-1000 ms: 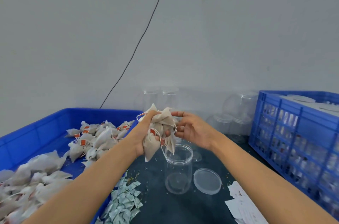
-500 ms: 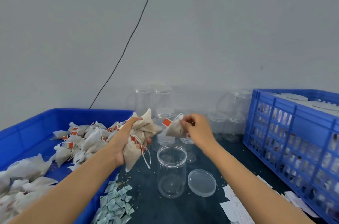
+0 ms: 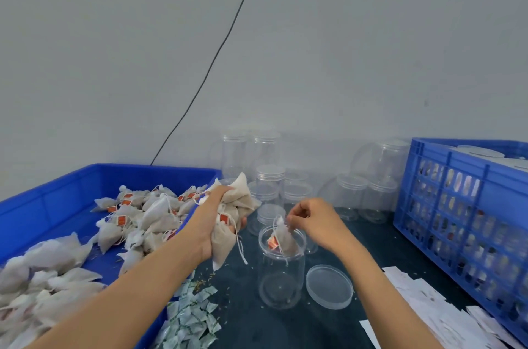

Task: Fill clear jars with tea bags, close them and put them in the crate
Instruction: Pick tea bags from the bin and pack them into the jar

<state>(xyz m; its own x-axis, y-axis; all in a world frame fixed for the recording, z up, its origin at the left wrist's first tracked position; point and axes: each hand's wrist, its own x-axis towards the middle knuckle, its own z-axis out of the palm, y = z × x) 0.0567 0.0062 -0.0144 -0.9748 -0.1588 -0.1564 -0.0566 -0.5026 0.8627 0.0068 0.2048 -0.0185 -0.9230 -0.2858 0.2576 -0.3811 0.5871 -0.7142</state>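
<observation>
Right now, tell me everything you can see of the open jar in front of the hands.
The open jar is a clear plastic cylinder with a ribbed neck, upright on the dark table. It looks empty at the bottom. Its lid lies flat on the table just to its right. The right hand pinches one tea bag by its top, so that the bag hangs in the jar's mouth with its orange tag at the rim. The left hand, holding a bunch of tea bags, stays clear of the jar.

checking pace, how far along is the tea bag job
Done: lidded jars sit in the crate. In hand: right hand lowers the first tea bag into the open jar; left hand grips a bunch. Left: fill it, fit the lid, crate it.
</observation>
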